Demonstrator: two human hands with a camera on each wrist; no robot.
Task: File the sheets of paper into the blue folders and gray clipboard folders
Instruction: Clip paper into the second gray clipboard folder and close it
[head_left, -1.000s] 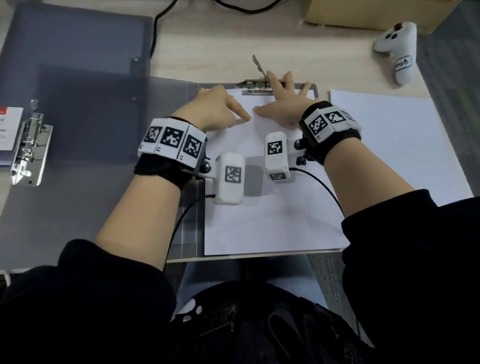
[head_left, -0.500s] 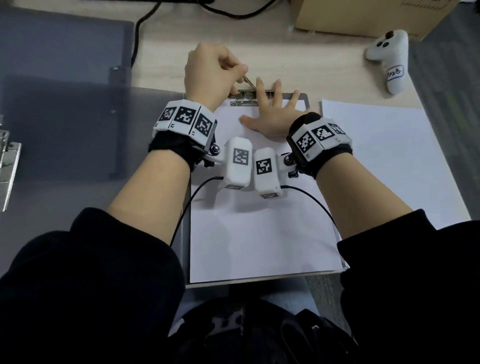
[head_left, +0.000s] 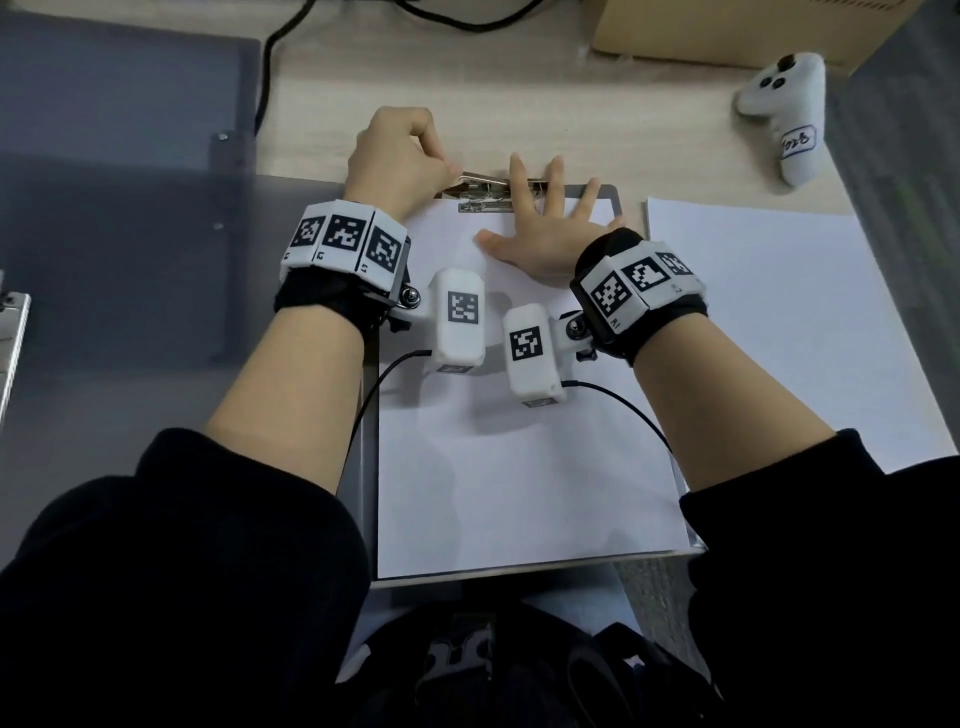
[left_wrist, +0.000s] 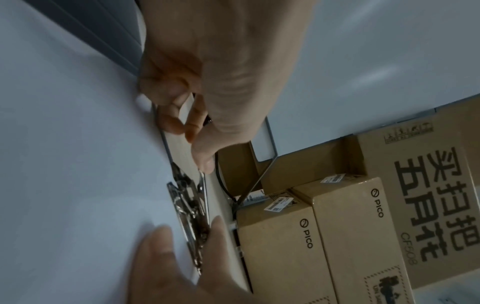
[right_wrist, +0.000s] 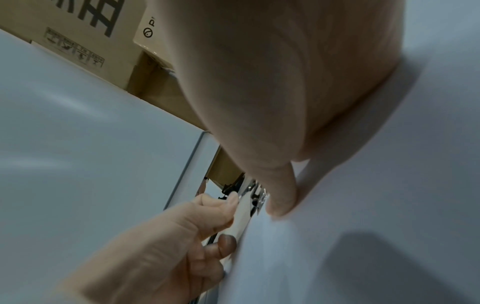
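A white sheet (head_left: 519, 467) lies on the right half of an open gray clipboard folder (head_left: 615, 200), its top edge under the metal clip (head_left: 483, 195). My left hand (head_left: 447, 171) pinches the clip's lever at the left end; the lever lies low, almost flat. In the left wrist view the thumb and fingers of the left hand (left_wrist: 197, 144) curl round the lever above the clip (left_wrist: 192, 205). My right hand (head_left: 540, 228) presses flat on the sheet just below the clip, fingers spread, the fingertips reaching the clip. The right wrist view shows its fingertip (right_wrist: 280, 197) on the paper.
A stack of loose white sheets (head_left: 779, 322) lies right of the clipboard. The folder's gray cover (head_left: 156, 364) spreads left, with a blue folder (head_left: 104, 78) behind it. A white controller (head_left: 784, 124), a cardboard box (head_left: 727, 26) and a black cable (head_left: 270, 78) sit at the back.
My left hand left the sheet, took the upright clip lever and brought it down nearly flat. The right hand stayed pressed on the sheet.
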